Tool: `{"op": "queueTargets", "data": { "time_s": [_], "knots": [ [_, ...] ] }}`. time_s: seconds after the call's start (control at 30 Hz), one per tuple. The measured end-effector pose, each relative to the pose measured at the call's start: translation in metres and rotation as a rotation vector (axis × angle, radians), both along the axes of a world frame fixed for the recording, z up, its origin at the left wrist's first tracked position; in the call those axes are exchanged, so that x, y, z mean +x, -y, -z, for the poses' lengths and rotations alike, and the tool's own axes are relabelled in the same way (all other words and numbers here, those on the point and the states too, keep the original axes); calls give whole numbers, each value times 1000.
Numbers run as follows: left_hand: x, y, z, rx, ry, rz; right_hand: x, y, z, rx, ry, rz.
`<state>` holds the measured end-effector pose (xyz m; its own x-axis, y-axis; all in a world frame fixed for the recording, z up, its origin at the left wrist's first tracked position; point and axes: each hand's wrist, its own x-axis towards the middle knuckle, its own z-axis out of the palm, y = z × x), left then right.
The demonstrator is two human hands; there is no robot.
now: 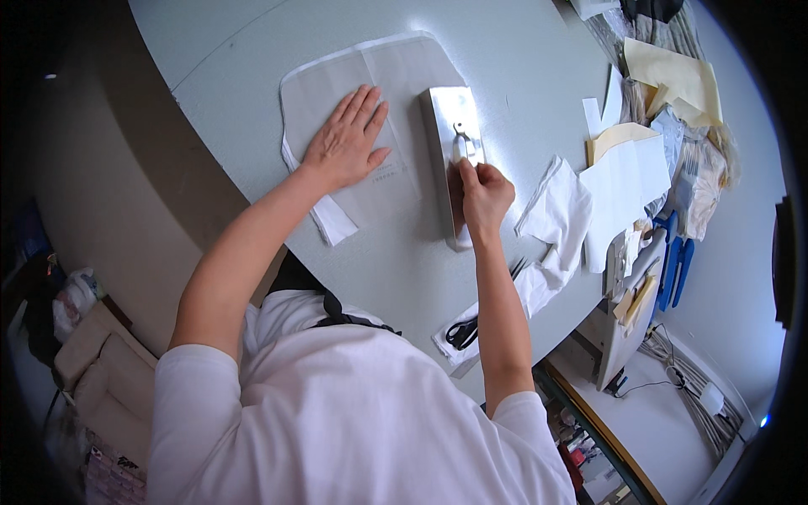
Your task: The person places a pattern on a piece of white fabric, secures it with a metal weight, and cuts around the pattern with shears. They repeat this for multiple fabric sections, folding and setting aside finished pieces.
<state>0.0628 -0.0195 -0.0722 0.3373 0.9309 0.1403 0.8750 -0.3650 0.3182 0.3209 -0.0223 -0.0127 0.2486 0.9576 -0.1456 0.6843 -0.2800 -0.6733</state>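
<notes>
My left hand (pixel 346 140) lies flat, fingers a little apart, on a grey paper or card pattern piece (pixel 404 69) that bears a fold line and some writing. Under the pattern, white fabric (pixel 334 221) shows along its top and left edges and sticks out at the lower left. Across the pattern's right side stands a long, shiny metal block (pixel 440 158), with a handle-like fitting on top. The fingers and thumb of my right hand (pixel 487 194) are closed on this fitting. Whether the block rests fully on the pattern cannot be told.
Black-handled scissors (pixel 463 332) lie on white cloth beside my right forearm. Crumpled white fabric (pixel 555 208), white pattern pieces (pixel 622 189), yellowish paper (pixel 672 79) and plastic-wrapped items cover the table's right side. Blue plastic objects (pixel 675 271) are beyond. The grey table's edge (pixel 208 154) curves down at left.
</notes>
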Motion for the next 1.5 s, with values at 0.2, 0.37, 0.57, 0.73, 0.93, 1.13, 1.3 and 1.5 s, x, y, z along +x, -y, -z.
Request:
{"op": "queueTargets", "data": {
  "time_s": [0.2,0.37,0.57,0.73,0.93,1.13,1.3,1.5],
  "knots": [
    [8,-4,3,32,-27,8,7,-7,6,78,40,-43],
    [-2,14,4,15,-121,-80,70,81,-27,141,116,-57],
    [-48,91,7,15,-112,-257,125,303,0,-92,414,-31],
    [-41,139,-6,112,-38,-338,100,333,6,-28,431,45],
    [8,176,-23,158,137,9,105,330,11,-94,341,287],
    [10,185,-3,163,79,-16,150,345,39,3,-390,667],
    [10,186,-13,296,66,-44,147,323,-36,-223,-1086,538],
    [18,187,12,393,164,-146,107,259,-56,-940,-571,-344]
  ]
}}
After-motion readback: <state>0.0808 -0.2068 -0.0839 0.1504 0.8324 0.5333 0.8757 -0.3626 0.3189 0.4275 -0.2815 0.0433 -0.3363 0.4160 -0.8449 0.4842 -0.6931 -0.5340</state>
